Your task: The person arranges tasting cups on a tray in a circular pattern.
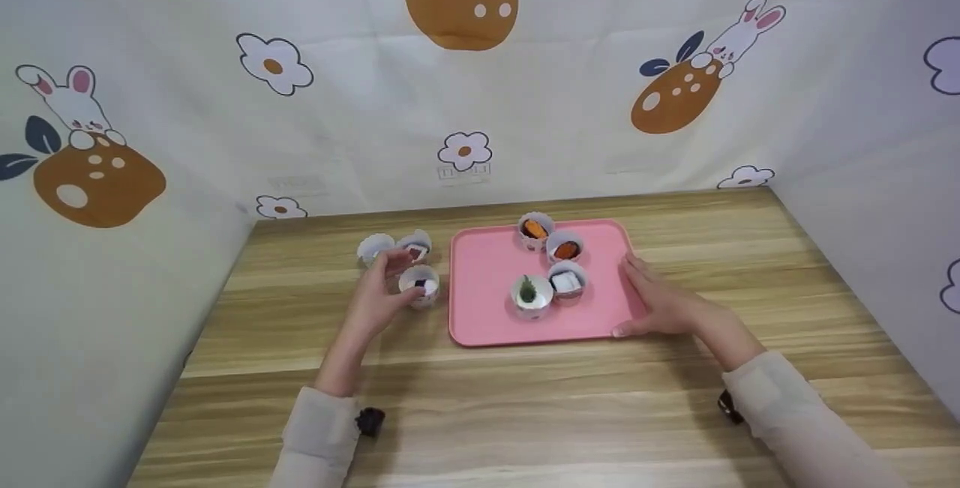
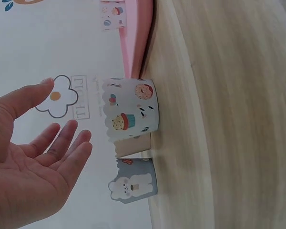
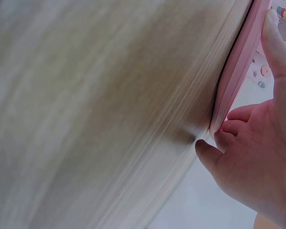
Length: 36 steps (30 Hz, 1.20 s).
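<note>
My left hand [image 1: 381, 295] is at a paper baking cup [image 1: 420, 294] holding a small dark and white piece. Its thumb and fingers stand apart around the cup's top, with nothing between them in the left wrist view. Just behind are a blue-grey cup [image 1: 424, 238] with a red and white piece and a pale cup [image 1: 369, 246]. At the pink tray's [image 1: 480, 323] near right corner, my right hand [image 1: 664, 306] holds the rim, thumb on the front edge and fingers along the right side.
Several cups stand on the tray's right half: one with an orange piece [image 1: 534, 229], one with a red-orange piece [image 1: 568, 250], one with a white block [image 1: 566, 282], one with a green leafy piece [image 1: 528, 290]. Printed cloth walls [image 1: 360, 136] enclose the wooden table [image 1: 510, 413].
</note>
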{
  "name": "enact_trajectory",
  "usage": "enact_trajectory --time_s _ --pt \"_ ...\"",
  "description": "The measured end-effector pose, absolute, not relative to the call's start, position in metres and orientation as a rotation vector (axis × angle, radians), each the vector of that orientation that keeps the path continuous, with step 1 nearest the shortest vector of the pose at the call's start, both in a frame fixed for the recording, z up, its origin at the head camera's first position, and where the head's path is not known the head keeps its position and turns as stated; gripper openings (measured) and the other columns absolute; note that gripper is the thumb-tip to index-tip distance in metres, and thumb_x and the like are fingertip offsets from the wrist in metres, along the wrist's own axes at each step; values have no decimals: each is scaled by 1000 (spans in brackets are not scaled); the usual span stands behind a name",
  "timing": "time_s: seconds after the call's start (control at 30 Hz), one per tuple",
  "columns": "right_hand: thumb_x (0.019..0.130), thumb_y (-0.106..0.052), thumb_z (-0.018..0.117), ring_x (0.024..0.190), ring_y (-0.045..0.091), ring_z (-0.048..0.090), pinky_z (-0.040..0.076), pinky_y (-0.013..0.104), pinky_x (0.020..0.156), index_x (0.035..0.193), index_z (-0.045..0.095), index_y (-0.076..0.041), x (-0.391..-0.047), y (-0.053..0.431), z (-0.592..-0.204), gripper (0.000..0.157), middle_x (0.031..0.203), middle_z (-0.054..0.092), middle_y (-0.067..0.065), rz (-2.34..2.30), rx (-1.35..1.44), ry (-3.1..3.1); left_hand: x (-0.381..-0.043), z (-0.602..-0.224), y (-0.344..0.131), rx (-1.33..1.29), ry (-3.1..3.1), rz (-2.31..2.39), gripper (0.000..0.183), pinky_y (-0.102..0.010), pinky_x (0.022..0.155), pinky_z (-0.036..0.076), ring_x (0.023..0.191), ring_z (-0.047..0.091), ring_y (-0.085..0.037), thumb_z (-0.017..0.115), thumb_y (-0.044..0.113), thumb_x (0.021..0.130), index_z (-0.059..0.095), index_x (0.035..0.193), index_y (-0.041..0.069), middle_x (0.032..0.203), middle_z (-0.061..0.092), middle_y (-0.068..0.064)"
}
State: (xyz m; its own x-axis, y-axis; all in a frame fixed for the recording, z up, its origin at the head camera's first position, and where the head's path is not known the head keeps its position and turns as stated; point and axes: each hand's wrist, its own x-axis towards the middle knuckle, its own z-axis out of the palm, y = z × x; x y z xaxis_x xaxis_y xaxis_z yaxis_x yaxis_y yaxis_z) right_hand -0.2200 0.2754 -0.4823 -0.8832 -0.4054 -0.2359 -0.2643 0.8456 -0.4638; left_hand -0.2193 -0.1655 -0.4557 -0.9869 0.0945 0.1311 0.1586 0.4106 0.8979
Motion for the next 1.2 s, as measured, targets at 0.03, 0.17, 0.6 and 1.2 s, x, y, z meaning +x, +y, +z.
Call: enact_trajectory --time_s 0.03,0.17,0.6,1.2 --pt "79 -60 75 153 46 4 15 60 123 157 7 5 -220 275 -483 122 166 0 26 -611 -503 2696 -220 -457 -166 -229 -2590 -1644 52 -50 115 41 134 50 -44 70 -9 84 46 130 -12 136 53 -32" --pt "80 -60 75 153 46 5 16 60 123 157 7 4 -220 276 -483 121 166 0 26 -615 -505 2696 -220 -460 -168 -171 -2614 -1626 51 -50 115 41 134 50 -43 70 -7 86 46 131 -10 137 53 -31" --pt "80 -58 75 153 46 4 16 60 123 157 6 4 -221 277 -483 121 166 -1 25 -637 -500 2686 -223 -468 -170 -66 -2680 -1642 53 -50 117 38 139 45 -42 69 -5 87 43 134 -6 143 50 -29" --pt "80 -57 76 152 47 6 16 59 123 156 9 7 -220 276 -483 120 165 2 28 -628 -538 2715 -227 -474 -164 -25 -2722 -1609 64 -53 114 40 133 49 -46 75 -4 80 41 133 -11 140 49 -34"
